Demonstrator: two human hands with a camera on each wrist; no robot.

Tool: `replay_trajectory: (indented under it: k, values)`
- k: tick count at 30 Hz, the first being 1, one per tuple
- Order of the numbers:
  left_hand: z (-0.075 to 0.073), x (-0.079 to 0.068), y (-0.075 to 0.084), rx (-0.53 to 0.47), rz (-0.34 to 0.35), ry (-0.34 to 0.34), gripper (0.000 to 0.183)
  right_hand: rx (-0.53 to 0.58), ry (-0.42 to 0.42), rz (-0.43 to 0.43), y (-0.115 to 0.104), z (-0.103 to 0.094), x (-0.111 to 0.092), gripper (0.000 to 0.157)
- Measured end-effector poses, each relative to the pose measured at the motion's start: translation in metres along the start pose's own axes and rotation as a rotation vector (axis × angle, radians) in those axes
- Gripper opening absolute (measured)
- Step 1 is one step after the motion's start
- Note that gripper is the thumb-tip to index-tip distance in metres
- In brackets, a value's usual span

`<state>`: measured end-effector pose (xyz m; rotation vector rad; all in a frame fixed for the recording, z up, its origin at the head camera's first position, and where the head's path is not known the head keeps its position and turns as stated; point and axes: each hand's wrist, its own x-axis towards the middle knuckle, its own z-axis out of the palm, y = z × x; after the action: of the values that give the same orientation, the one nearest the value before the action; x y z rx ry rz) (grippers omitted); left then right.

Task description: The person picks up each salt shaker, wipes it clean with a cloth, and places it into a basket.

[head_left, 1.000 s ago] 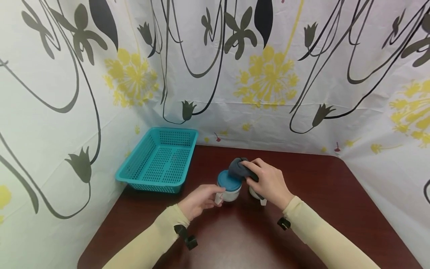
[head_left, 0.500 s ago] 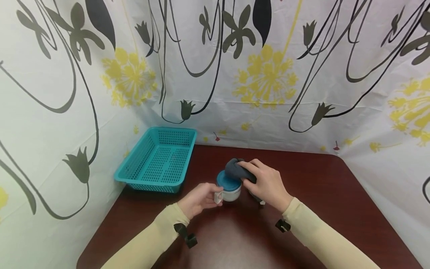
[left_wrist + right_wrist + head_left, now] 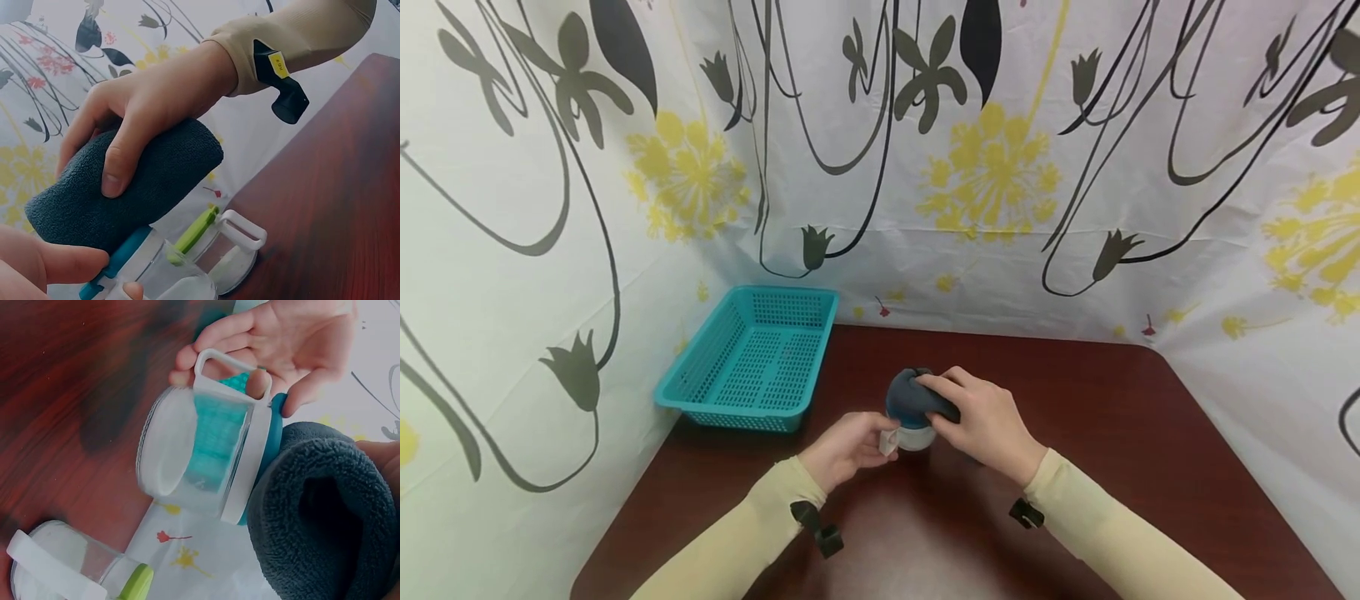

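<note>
My left hand (image 3: 850, 450) holds a clear jar (image 3: 212, 444) by its white handle (image 3: 203, 369), a finger through the loop and the thumb at the blue lid (image 3: 273, 434). In my right hand (image 3: 996, 425) is a folded dark grey-blue towel (image 3: 917, 400), gripped with the thumb on one face. The towel lies against the lid and covers most of it in the head view. Beside this jar, in both wrist views, stands a second clear jar (image 3: 69, 556) with a green lid (image 3: 197, 231) and white handle; the right hand hides it in the head view.
A turquoise perforated basket (image 3: 767, 358) sits at the table's back left. The dark red-brown table (image 3: 1112, 433) is bounded by a patterned white curtain (image 3: 865, 208) behind and at both sides. Each sleeve carries a black wrist mount (image 3: 816, 529).
My right hand has moved left with the towel, which now covers more of the blue lid. The left hand stays at the jar's handle. The second jar has become hidden in the head view.
</note>
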<state>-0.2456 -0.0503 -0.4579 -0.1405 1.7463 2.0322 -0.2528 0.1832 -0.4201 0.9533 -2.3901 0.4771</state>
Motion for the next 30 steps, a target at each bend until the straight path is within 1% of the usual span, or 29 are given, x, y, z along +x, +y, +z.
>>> replay_trajectory:
  k: [5, 10, 13, 16, 19, 23, 30]
  values:
    - [0.001, 0.000, -0.001, -0.027, -0.001, -0.017, 0.036, 0.003, 0.005, -0.004, -0.003, 0.000, -0.001, 0.056]
    - [0.002, 0.001, -0.003, -0.007, 0.013, -0.023, 0.035, -0.031, 0.004, 0.001, -0.002, -0.001, -0.001, 0.056]
    - [0.003, 0.001, -0.004, 0.020, 0.019, -0.020, 0.035, -0.088, 0.020, 0.012, 0.006, -0.001, -0.001, 0.058]
    - [0.003, 0.001, -0.004, 0.046, 0.027, -0.018, 0.036, -0.147, 0.041, 0.041, 0.016, 0.001, -0.002, 0.058]
    - [0.003, 0.000, -0.006, 0.054, 0.024, -0.023, 0.037, -0.172, 0.050, 0.077, 0.023, 0.002, -0.003, 0.057]
    - [0.003, 0.000, -0.007, 0.063, 0.021, -0.025, 0.038, -0.157, 0.051, 0.099, 0.025, 0.003, -0.005, 0.055]
    - [0.004, -0.001, -0.007, 0.062, 0.030, -0.019, 0.037, -0.122, 0.049, 0.099, 0.024, 0.003, -0.005, 0.055]
